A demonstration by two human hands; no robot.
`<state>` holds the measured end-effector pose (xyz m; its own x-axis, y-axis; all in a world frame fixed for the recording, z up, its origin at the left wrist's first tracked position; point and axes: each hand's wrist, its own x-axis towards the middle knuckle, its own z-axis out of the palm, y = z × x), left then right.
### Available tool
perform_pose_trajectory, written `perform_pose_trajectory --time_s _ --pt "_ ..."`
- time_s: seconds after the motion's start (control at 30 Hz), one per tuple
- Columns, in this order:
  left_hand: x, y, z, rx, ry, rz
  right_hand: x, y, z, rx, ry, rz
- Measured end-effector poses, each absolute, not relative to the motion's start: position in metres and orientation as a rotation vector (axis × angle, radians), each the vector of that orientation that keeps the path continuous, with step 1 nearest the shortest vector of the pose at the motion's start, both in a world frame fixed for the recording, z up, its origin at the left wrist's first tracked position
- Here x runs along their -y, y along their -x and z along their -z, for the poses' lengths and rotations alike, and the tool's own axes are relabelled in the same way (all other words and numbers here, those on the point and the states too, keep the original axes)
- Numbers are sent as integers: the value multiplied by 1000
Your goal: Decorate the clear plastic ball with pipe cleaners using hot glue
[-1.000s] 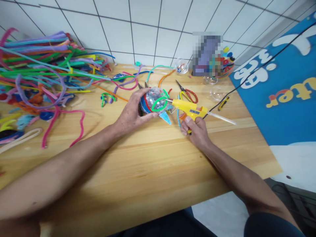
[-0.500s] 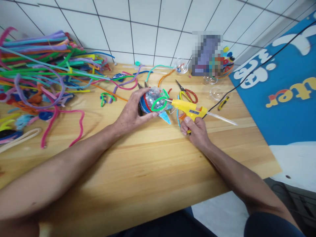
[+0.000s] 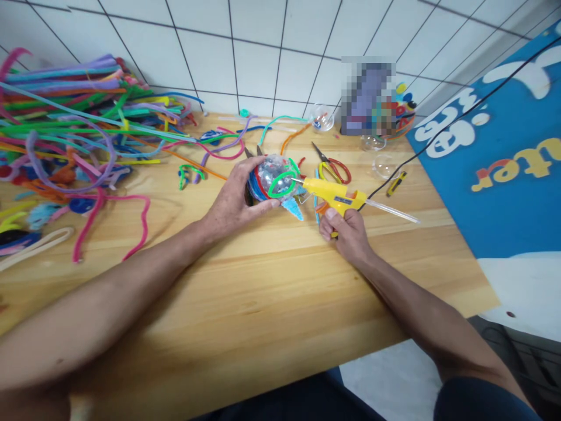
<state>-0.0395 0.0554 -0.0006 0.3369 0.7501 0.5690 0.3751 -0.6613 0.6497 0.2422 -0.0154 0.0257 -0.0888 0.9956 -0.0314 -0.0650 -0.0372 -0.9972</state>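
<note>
My left hand is wrapped round a clear plastic ball, thumb at the front and fingers behind. Blue and red pipe cleaner winds about the ball's left side. A green pipe cleaner loop lies on its face, and a light blue pointed piece sticks out at the lower right. In my right hand is a yellow hot glue gun, its nozzle tip at the green loop. A clear glue stick juts from its back. Whether glue is coming out cannot be made out.
Scissors with red and yellow handles lie behind the glue gun. A yellow utility knife and clear plastic half-shells are to the right. Bundled pipe cleaners fill the left. A black cord runs from the gun past a blue board.
The glue gun has shifted very slightly left, its nozzle a little further over the green loop. My left hand and the ball stay where they were.
</note>
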Motion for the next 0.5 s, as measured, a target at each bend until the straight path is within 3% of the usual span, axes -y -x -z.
perform_pose_trajectory --time_s 0.5 --pt "-55 38 -1 -982 -2235 -1295 17 -242 -24 1208 1140 -1346"
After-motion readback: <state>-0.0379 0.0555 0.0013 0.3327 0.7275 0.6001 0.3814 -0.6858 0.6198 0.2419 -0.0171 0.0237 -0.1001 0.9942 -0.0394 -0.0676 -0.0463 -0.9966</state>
